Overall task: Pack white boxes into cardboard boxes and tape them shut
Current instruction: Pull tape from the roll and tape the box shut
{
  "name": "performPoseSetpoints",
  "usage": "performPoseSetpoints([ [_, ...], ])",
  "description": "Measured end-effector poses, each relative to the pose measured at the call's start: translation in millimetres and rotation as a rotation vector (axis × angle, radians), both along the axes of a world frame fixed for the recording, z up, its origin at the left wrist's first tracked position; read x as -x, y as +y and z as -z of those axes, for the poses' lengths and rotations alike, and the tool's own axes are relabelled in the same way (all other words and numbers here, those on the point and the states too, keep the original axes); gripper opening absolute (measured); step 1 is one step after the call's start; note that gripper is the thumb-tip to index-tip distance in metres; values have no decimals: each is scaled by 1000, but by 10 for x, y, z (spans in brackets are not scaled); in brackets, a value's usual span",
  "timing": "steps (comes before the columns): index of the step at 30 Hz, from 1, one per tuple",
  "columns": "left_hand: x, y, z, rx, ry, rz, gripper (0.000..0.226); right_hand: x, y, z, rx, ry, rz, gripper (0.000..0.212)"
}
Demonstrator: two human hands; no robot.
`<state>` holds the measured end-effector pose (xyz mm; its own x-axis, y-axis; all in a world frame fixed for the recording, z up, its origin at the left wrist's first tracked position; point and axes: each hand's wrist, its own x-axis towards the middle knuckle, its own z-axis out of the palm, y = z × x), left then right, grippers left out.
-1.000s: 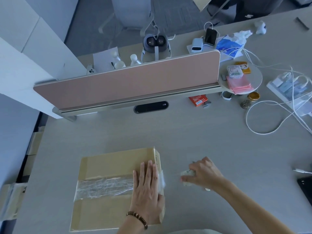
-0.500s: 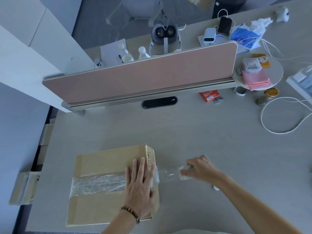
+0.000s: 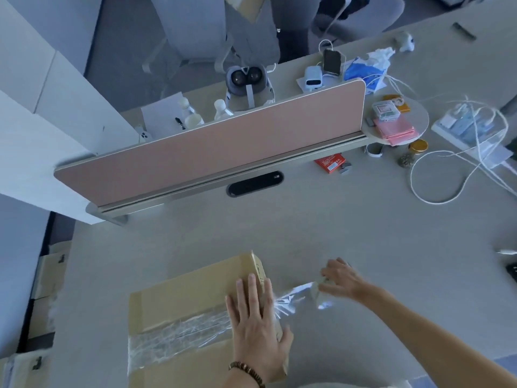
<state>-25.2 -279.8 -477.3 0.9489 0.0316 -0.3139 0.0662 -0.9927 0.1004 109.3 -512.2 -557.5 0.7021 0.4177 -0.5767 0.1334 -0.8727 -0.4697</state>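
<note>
A closed cardboard box (image 3: 184, 301) lies on the desk near the front edge. A wide strip of clear tape (image 3: 179, 334) runs across its top along the seam. My left hand (image 3: 256, 323) presses flat on the box's right end, fingers straight, over the tape. My right hand (image 3: 342, 281) grips the tape roll (image 3: 321, 294) to the right of the box. A stretch of clear tape (image 3: 291, 299) spans from the box's right edge to the roll. No white boxes are visible.
A pink desk divider (image 3: 212, 152) stands behind the box. White cables (image 3: 453, 169), a red packet (image 3: 330, 163), a power strip (image 3: 470, 130) and small items lie at the right. Flattened cardboard (image 3: 47, 278) sits on the floor at the left.
My right hand has pulled the roll farther right from the box, drawing out more tape. The left hand stays pressed on the box's right end. The camera view has shifted.
</note>
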Motion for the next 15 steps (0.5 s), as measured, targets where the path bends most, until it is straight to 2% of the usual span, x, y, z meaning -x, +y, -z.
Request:
performPoseSetpoints([
  [2, -38, 50, -31, 1, -44, 55, 90, 68, -36, 28, -9, -5, 107, 82],
  [5, -358, 157, -185, 93, -188, 178, 47, 178, 21, -52, -91, -8, 335, 51],
  [7, -690, 188, -264, 125, -234, 318, 25, 279, 68, -69, -123, -52, 466, 41],
  [8, -874, 169, -280, 143, -164, 367, 22, 335, 86, -73, -120, -82, 534, 44],
  [11, -1351, -27, -203, 264, 284, 327, 32, 483, 153, -118, -48, -109, 755, 64],
  [15, -1651, -352, 0, 276, 590, 420, 48, 571, 280, -178, -9, -109, 906, 74],
])
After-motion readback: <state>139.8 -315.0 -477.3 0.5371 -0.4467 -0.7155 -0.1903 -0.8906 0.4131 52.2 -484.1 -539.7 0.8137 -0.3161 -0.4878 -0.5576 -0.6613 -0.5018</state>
